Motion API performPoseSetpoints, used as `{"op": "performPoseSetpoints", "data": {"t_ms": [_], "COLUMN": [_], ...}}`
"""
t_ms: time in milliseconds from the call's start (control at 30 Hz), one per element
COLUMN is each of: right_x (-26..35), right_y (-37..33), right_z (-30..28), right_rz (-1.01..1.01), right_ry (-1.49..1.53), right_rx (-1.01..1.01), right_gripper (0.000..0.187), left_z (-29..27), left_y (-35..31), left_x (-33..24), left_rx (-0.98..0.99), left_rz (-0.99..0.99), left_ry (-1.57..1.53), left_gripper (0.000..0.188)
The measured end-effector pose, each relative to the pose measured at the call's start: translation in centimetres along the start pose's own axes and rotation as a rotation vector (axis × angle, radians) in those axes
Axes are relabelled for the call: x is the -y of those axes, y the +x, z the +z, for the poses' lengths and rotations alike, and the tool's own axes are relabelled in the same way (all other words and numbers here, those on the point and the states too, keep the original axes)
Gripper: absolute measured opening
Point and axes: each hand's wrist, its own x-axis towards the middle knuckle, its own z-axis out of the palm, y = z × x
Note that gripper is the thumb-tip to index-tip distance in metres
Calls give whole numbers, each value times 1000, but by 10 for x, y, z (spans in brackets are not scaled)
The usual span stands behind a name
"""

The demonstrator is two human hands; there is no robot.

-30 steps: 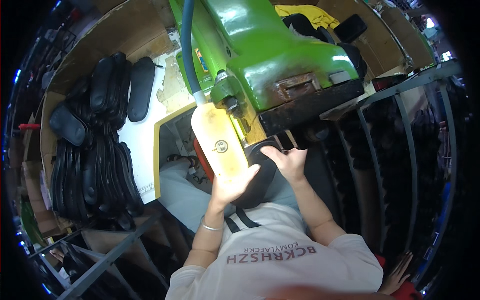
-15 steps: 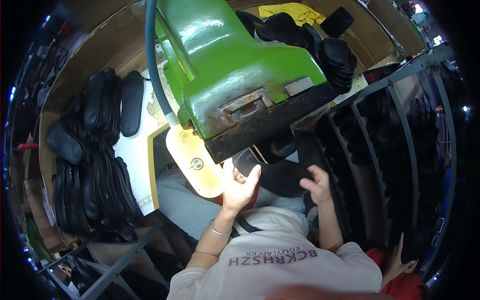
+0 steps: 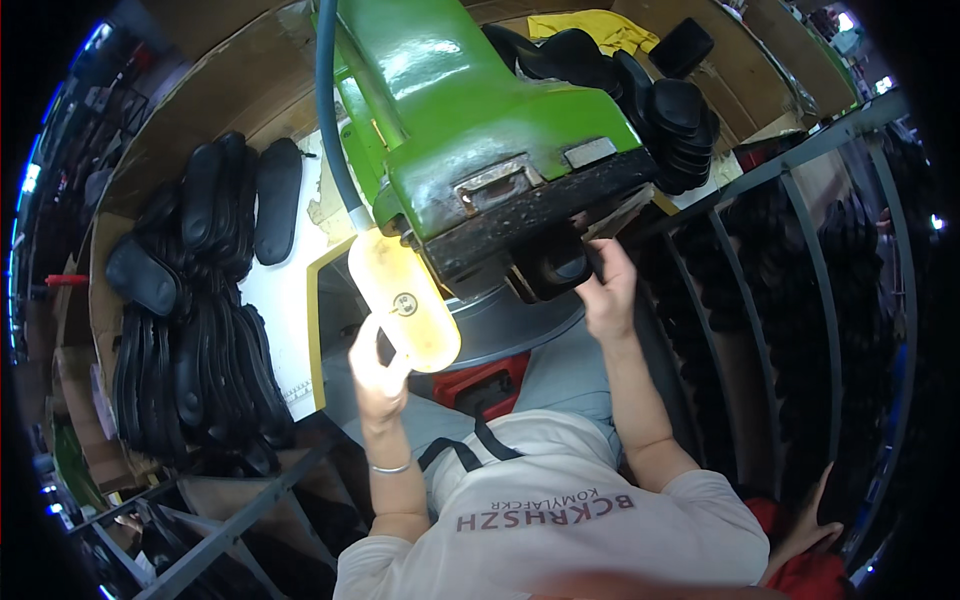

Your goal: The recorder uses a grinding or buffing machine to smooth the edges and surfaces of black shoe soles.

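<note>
A green machine head (image 3: 500,120) with a worn black lower edge hangs over my lap. Under it sits a rounded black block (image 3: 558,268). My right hand (image 3: 610,292) is at the right side of this block, thumb and fingers bent around a dark edge; what they grip blends into the black. My left hand (image 3: 380,375) is beside the glowing oblong yellow lamp (image 3: 405,300), thumb and fingers apart, with no held thing showing. Some of its fingertips are close to or behind the lamp's edge. Below the block shows a dark grey rounded surface (image 3: 500,325).
Black insole-shaped pieces (image 3: 190,370) are stacked on the white table at left, inside cardboard walls. More black pieces (image 3: 680,125) and a yellow cloth (image 3: 590,30) lie behind the machine. A metal rack (image 3: 735,290) of black pieces stands right. Another person's hand (image 3: 815,525) shows lower right.
My left hand has left the black piece under the machine and moved left to the lamp. My right hand has risen to the black block. The flat black sole no longer shows.
</note>
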Motion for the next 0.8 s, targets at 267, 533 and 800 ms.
{"op": "performPoseSetpoints", "data": {"t_ms": [267,533,800], "right_x": [-18,-23,32], "right_y": [-22,-21,45], "right_z": [48,18,-98], "right_rz": [-26,17,-393], "right_ry": [-8,-63,-484], "right_rx": [177,114,-495], "right_gripper": [21,23,13], "left_z": [-72,-51,119], "left_y": [-49,-59,-3], "left_x": [14,57,65], "left_rx": [-2,83,254], "left_rz": [-185,-343,-335], "left_ry": [-75,52,-287], "left_gripper": [28,28,19]}}
